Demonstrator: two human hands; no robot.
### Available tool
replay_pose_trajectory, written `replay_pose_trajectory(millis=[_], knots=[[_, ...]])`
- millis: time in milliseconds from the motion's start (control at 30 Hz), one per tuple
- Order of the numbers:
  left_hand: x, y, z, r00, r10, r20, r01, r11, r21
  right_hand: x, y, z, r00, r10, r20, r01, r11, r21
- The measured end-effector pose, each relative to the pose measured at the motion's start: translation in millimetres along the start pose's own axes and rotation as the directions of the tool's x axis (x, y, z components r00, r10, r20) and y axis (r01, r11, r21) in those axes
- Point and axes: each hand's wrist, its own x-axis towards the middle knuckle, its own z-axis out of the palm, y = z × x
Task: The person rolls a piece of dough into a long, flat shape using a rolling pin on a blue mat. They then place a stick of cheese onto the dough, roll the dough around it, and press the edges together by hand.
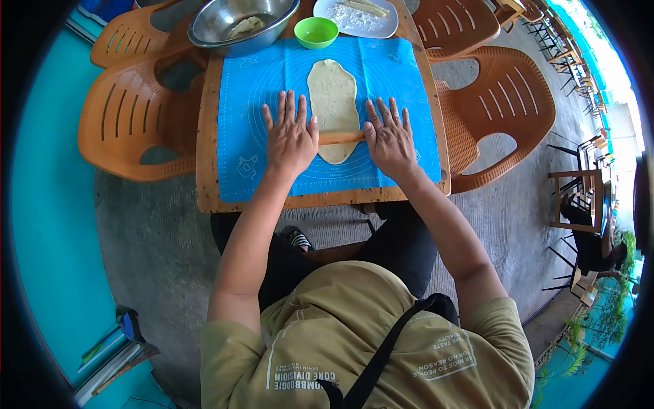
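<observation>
A long oval sheet of pale, speckled dough [332, 95] lies flat on a blue silicone mat [245, 129]. Across its nearer part rests a thin wooden rolling pin [342, 138]. My left hand [291, 136] presses its palm over the pin's left end, with the fingers stretched forward and spread. On the right end sits my right hand [392, 140], also palm down with straight, parted fingers. Both hands cover the ends of the pin, and neither wraps round it. A strip of dough shows on the near side of the pin.
Beyond the mat stand a metal bowl [204, 31] with dough inside, a green bowl [316, 33] and a white plate [381, 27] holding flour and dough strips. Orange chairs [129, 116] flank the wooden table [208, 180]. A person in dark clothing [591, 245] is far right.
</observation>
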Motion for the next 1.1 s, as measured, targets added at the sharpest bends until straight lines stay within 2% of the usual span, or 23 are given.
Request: replay_pose_trajectory(millis=[367,800,900,1100], knots=[[-27,2,-2,0.994,0.097,-0.053,-0.100,0.994,-0.047,-30,-6,-7,1.000,0.018,0.003,-0.018,1.000,-0.010],[-56,9,-16,0.989,0.143,-0.021,-0.144,0.987,-0.077,-56,-8,-12,0.998,0.023,0.056,-0.023,1.000,-0.009],[-62,9,-16,0.987,0.163,-0.013,-0.163,0.986,-0.023,-65,-9,-15,1.000,0.004,0.012,-0.005,1.000,0.008],[-78,10,-20,0.980,0.201,-0.002,-0.201,0.978,-0.064,-80,-11,-20,1.000,-0.003,0.014,0.003,1.000,0.015]])
